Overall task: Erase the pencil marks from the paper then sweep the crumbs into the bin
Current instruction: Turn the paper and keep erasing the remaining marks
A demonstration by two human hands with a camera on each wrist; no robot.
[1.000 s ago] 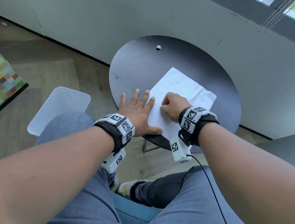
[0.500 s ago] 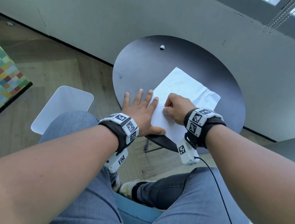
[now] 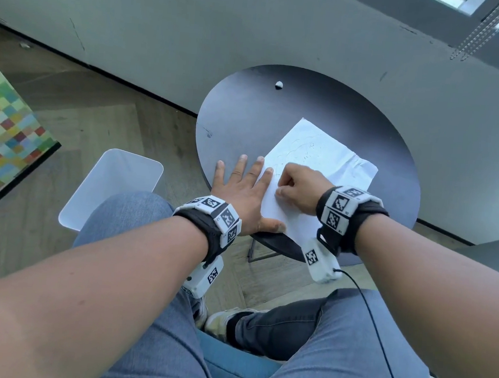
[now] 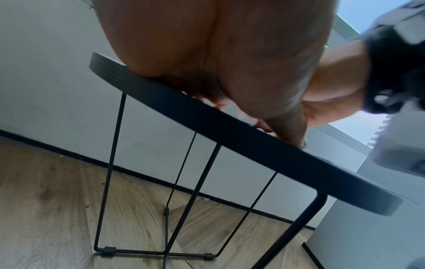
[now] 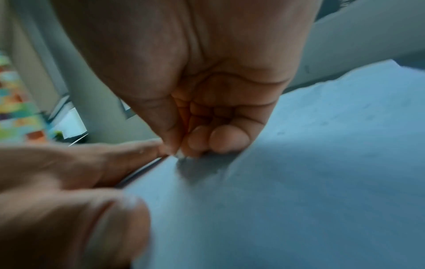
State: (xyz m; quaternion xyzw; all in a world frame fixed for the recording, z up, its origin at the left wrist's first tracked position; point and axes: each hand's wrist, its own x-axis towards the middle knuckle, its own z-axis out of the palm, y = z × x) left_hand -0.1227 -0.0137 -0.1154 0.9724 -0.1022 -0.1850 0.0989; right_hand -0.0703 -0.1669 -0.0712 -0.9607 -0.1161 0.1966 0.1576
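A creased white paper (image 3: 320, 156) with faint pencil marks (image 3: 303, 151) lies on the round black table (image 3: 242, 119). My left hand (image 3: 242, 188) lies flat with spread fingers, pressing the paper's left edge and the tabletop; its palm (image 4: 230, 63) rests on the table rim (image 4: 230, 131). My right hand (image 3: 296, 190) is curled into a fist on the paper, just right of the left index finger. Its fingertips (image 5: 195, 143) pinch a small pale eraser (image 5: 181, 155) against the paper (image 5: 299, 182); the fingers hide most of the eraser.
A white bin (image 3: 112, 189) stands on the wooden floor left of the table, beside my left knee. A small white lump (image 3: 278, 85) lies at the table's far edge. A grey wall runs close behind the table. A multicoloured checked surface (image 3: 2, 134) is at far left.
My right fist has shifted slightly across the paper, close to the left index finger. The left hand stays pressed flat in the same place.
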